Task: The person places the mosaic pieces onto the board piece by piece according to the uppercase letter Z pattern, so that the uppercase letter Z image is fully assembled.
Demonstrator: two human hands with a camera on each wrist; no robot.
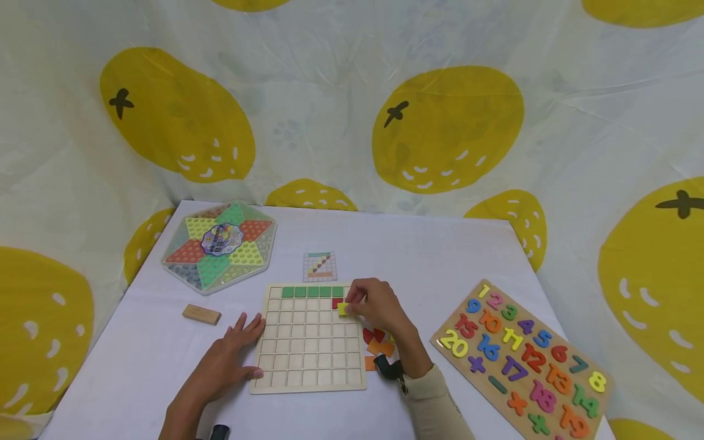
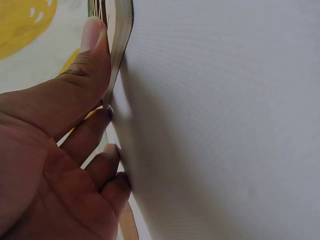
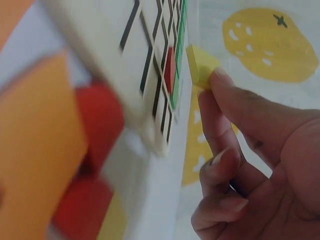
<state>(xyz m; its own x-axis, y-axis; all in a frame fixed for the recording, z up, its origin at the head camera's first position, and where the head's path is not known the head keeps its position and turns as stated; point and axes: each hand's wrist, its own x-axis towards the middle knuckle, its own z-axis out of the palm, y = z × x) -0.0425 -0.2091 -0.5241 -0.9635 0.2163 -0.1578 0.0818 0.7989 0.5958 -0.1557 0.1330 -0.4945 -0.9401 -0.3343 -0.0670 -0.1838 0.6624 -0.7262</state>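
Observation:
A wooden grid board (image 1: pixel 304 346) lies on the white table, with several green square tiles (image 1: pixel 313 292) along its far row. One red tile (image 1: pixel 336 302) sits in the row below them, toward the right. Thumb and index finger of my right hand (image 1: pixel 379 304) pinch a yellow tile (image 3: pixel 202 65) over the board's upper right, close beside the red one. My left hand (image 1: pixel 227 360) has its fingers spread along the board's left edge; the thumb (image 2: pixel 90 57) rests on that edge and the other fingertips touch the table.
Loose red pieces (image 1: pixel 373 335) and orange pieces (image 1: pixel 381 348) lie right of the board. Behind it is a small pattern card (image 1: pixel 319 274). A hexagonal star-patterned game box (image 1: pixel 222 244) and a small wooden block (image 1: pixel 201 315) stand left; a colourful number board (image 1: pixel 528 360) lies right.

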